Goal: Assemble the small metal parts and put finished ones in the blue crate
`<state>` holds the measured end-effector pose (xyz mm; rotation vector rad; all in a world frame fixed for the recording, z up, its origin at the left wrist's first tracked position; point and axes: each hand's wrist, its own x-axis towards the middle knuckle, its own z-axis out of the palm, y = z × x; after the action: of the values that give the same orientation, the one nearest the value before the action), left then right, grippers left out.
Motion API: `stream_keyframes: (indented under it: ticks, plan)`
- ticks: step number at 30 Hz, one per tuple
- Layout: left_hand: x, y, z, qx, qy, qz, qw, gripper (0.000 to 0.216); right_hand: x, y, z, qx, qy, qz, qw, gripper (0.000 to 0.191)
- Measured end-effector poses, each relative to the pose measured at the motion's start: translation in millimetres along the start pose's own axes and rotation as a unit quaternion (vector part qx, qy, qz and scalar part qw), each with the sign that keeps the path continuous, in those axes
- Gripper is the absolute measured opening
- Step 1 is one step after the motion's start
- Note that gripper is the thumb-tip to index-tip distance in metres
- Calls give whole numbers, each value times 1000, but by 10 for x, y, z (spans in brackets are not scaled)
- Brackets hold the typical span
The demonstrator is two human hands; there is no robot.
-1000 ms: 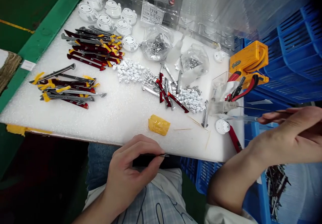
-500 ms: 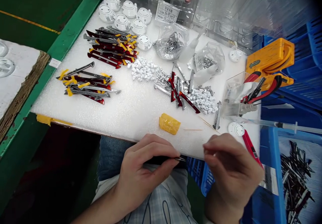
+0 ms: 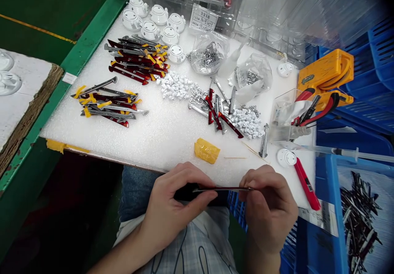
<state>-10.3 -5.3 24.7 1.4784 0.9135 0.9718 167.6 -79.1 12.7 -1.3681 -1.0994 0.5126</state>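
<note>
Over the table's near edge, my left hand (image 3: pixel 180 200) pinches a slim dark red strip (image 3: pixel 230 188) between thumb and fingers. The strip lies level, seen nearly edge-on. At its right end, my right hand (image 3: pixel 267 204) closes thumb and fingertips around the tip; any tiny part there is hidden. Ahead of the hands lies a yellow taped block (image 3: pixel 207 150). Behind it are loose red and silver strips (image 3: pixel 219 113) beside a heap of small white pieces (image 3: pixel 248 122). More strips with yellow tape form a near pile (image 3: pixel 107 103) and a far pile (image 3: pixel 138 58) on the left.
White round parts (image 3: pixel 150 31) stand at the back left. Two clear bags (image 3: pixel 209 56) hold small metal bits. On the right are a clear box of tools (image 3: pixel 281 113), a yellow tape dispenser (image 3: pixel 326 70), a red-handled cutter (image 3: pixel 308 185) and a blue bin (image 3: pixel 335 183) of strips.
My right hand has moved left and in to the strip's right end. The strip, earlier pointing away so only its tip showed, now lies sideways between both hands.
</note>
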Motion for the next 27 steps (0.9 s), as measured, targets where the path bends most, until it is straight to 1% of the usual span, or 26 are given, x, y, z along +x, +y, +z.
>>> stream_keyframes:
  ticks: [2,5,7,8,10,16,20,24,26,27]
  plan:
    - [3,4,-2,-14,12,-4,1000,18,-25,18,-55,-10,-13,11,1000,17]
    - [15,18,8,-6,8,4,1000,20,-61,27,-154,-47,-59,5,997,7]
    - [21,35,17,3,0,20,1000,19,-66,28,-201,-69,-100,-20,992,20]
    - [23,45,22,3,-2,29,1000,18,-63,29,-213,-76,-117,-36,990,24]
    - [25,69,28,-4,3,45,999,15,-52,29,-218,-83,-133,-58,986,24]
    - [29,128,22,-12,24,68,997,13,-55,21,-202,-83,-132,-62,986,18]
    - [26,140,17,-3,23,68,997,14,-55,11,-196,-86,-141,-69,984,18]
    - [21,125,22,14,13,88,996,16,-30,-39,-142,-112,-153,-82,978,22]
    - [18,103,26,22,5,95,995,14,-19,-77,-191,-154,-137,-103,973,21]
    - [17,86,26,23,0,95,995,12,-20,-92,-270,-186,-105,-114,970,20]
